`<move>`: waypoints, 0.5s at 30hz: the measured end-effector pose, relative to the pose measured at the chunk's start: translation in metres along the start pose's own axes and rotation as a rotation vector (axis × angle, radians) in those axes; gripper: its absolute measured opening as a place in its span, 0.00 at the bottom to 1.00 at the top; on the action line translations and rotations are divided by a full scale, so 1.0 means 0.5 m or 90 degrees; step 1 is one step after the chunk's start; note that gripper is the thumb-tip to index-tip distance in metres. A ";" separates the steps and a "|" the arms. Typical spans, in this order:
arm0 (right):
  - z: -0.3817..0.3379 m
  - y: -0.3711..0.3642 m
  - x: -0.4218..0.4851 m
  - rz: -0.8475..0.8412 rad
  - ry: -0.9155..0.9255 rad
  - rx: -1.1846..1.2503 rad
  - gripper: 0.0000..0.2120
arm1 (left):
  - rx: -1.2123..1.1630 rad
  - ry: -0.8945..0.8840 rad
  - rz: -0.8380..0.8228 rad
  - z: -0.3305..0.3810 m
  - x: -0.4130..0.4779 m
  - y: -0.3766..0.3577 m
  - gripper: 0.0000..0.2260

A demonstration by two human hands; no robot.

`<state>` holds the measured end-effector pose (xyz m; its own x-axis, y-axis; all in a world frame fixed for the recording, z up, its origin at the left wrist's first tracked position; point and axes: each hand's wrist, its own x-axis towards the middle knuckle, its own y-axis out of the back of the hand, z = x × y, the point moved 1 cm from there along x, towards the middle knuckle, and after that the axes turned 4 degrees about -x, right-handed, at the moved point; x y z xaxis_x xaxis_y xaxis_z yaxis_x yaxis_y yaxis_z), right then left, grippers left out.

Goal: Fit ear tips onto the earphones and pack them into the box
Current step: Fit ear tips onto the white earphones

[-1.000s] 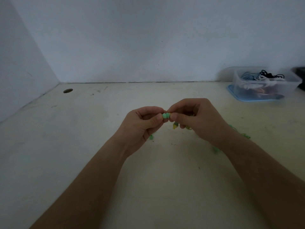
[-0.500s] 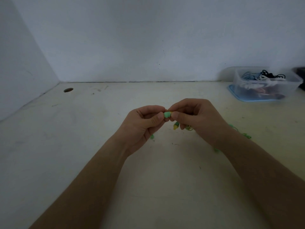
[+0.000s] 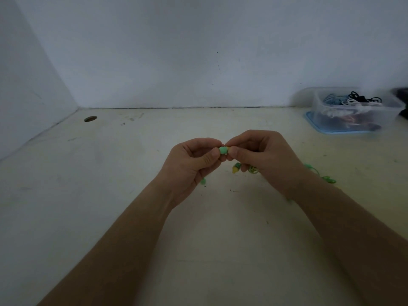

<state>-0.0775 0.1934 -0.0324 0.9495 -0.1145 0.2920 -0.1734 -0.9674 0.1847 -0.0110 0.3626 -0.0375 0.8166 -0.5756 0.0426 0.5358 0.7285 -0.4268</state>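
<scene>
My left hand (image 3: 192,164) pinches a small green ear tip (image 3: 223,150) between thumb and forefinger. It meets my right hand (image 3: 262,155), whose fingertips pinch a yellow-green earbud at the tip's other side. A second earbud (image 3: 235,168), yellow with a green end, hangs under my right fingers. The green cable (image 3: 318,173) trails on the table past my right wrist. Another green bit (image 3: 203,181) shows below my left palm. The clear plastic box (image 3: 355,111) stands at the far right.
The clear box sits on a blue lid (image 3: 318,127) and holds several tangled earphones in black, white and other colours. A dark object (image 3: 403,102) lies beside it at the frame's edge. A round hole (image 3: 90,118) marks the table's far left corner near the walls.
The two green pieces seen side by side a second ago now look pressed together as one between my fingertips. Both hands stay in place.
</scene>
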 end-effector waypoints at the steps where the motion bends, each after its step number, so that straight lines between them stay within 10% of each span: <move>1: 0.001 0.000 -0.001 0.000 -0.004 0.008 0.05 | 0.011 0.000 -0.002 0.000 0.000 0.000 0.07; 15: 0.005 0.003 0.004 -0.020 -0.015 0.044 0.06 | -0.030 0.043 -0.011 -0.002 0.004 0.003 0.07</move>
<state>-0.0753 0.1913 -0.0341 0.9601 -0.0880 0.2653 -0.1255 -0.9839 0.1276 -0.0089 0.3622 -0.0391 0.7902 -0.6127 -0.0110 0.5370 0.7010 -0.4692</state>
